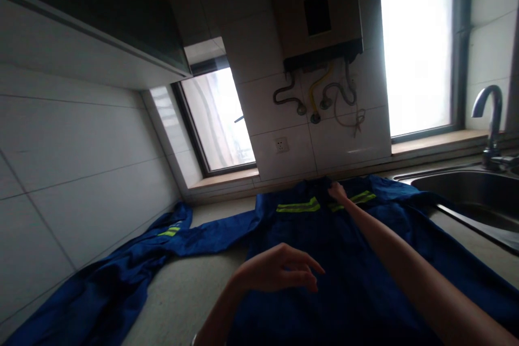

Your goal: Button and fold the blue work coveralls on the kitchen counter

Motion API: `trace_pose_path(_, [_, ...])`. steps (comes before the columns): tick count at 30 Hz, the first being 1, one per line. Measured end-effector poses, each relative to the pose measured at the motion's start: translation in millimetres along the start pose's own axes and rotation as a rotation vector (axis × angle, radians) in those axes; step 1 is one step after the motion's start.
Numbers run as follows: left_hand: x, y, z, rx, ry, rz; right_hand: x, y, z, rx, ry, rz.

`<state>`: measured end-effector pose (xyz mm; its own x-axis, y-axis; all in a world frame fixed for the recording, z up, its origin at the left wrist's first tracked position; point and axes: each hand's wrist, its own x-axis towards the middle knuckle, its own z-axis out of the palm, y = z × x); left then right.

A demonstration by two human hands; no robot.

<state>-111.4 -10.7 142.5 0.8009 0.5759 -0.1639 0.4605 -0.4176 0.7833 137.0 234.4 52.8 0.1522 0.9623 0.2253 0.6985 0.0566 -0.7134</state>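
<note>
Right hand (337, 191) is stretched out far across the blue work jacket (344, 270), fingertips pressed down on the cloth up at the collar end, right between the two yellow-green reflective stripes (298, 207); the hand lies fairly flat on the fabric, and whether it pinches any cloth I cannot tell at this range. Left hand (278, 269) hovers nearer, just above the left part of the jacket's body, fingers loosely curled and spread apart, holding nothing. The jacket lies flat on the pale worktop (190, 286), collar at the far side by the tiled wall. Its sleeve (121, 270) trails out to the left along the wall tiles, with a small reflective band showing near the far end. To the right, the jacket's edge reaches the rim of the steel sink (466, 194), and the curved tap (490, 119) stands behind it. On the far wall hangs a water heater (320, 11) with hoses looping below, windows either side.
</note>
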Motion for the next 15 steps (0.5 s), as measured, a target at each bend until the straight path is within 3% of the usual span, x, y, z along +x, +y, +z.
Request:
trace_pose_path(3, [-3.3, -2.1, -1.7, 0.008, 0.07, 0.045, 5.7, -18.8, -16.2, -0.141, 0.005, -0.041])
trace_pose_path(5, [-5.4, -2.7, -2.4, 0.019, 0.2, 0.087, 8.1, -38.8, -44.3, -0.23, 0.021, -0.114])
trace_pose_path(7, [-5.8, -0.6, -4.1, 0.072, 0.41, 0.107, 6.9, -63.2, -86.1, -0.352, 0.048, -0.24])
trace_pose_path(11, [5.8, 20.9, -22.7, 0.346, 0.843, 0.166, -10.6, -116.0, -190.9, -0.669, 0.169, -0.646])
trace_pose_path(15, [35.8, 76.0, -67.1, 0.667, 1.024, 0.363, -43.5, -164.9, -281.4, -0.726, 0.395, -0.934])
